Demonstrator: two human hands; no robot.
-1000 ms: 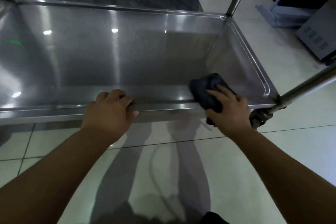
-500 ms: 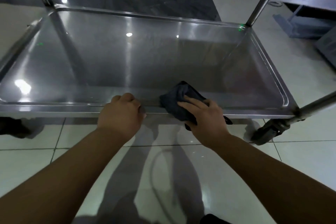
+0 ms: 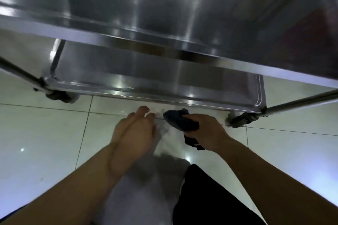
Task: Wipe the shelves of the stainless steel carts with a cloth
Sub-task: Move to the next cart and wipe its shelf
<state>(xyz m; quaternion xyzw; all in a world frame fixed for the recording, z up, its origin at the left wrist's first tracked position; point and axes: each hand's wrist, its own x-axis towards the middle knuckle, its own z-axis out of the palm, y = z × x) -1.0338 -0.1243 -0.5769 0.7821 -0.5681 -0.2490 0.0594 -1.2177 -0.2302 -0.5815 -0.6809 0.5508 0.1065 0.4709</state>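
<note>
A stainless steel cart fills the upper half of the view. Its upper shelf point(image 3: 164, 14) spans the top and its lower shelf point(image 3: 146, 78) shows below it. My right hand point(image 3: 210, 131) grips a dark crumpled cloth point(image 3: 181, 121) in the air over the floor, just in front of the lower shelf's front rim point(image 3: 164, 97) and apart from it. My left hand point(image 3: 135, 128) is beside the cloth with its fingers relaxed and holds nothing. Neither hand touches the cart.
Caster wheels stand at the lower shelf's front left point(image 3: 60, 96) and front right point(image 3: 241, 118) corners. Slanted steel posts run out at the left point(image 3: 20, 73) and right point(image 3: 301, 100). White floor tiles point(image 3: 45, 133) lie in front. My dark clothing point(image 3: 204, 197) shows at the bottom.
Both hands have come off the lower shelf's front rim and drawn back over the floor. The view has risen, so the upper shelf now fills the top.
</note>
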